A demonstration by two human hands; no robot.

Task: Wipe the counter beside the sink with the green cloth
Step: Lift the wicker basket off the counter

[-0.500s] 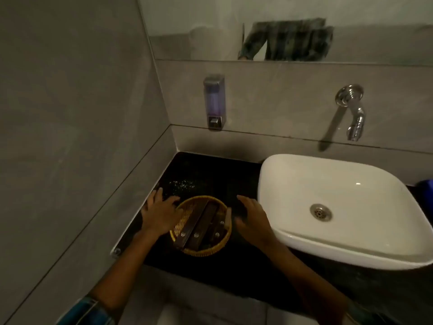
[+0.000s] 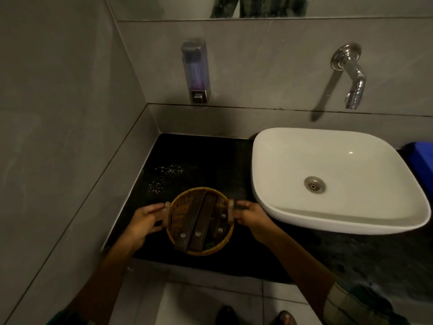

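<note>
A round wicker basket point(image 2: 180, 213) holding three dark brown boxes stands on the black counter point(image 2: 210, 160), left of the white sink point(image 2: 328, 160). My left hand point(image 2: 146, 220) grips the basket's left handle and my right hand point(image 2: 251, 215) grips its right handle. Whitish specks point(image 2: 167, 174) lie scattered on the counter behind the basket. No green cloth is in view.
A soap dispenser point(image 2: 195, 71) hangs on the back wall above the counter. A chrome tap point(image 2: 351, 73) juts out over the sink. A blue object point(image 2: 421, 163) sits at the far right. Grey tiled walls close off the left and back.
Both hands went from resting flat beside the basket to closing on its two handles. The view tilted downward, so the basket sits more central.
</note>
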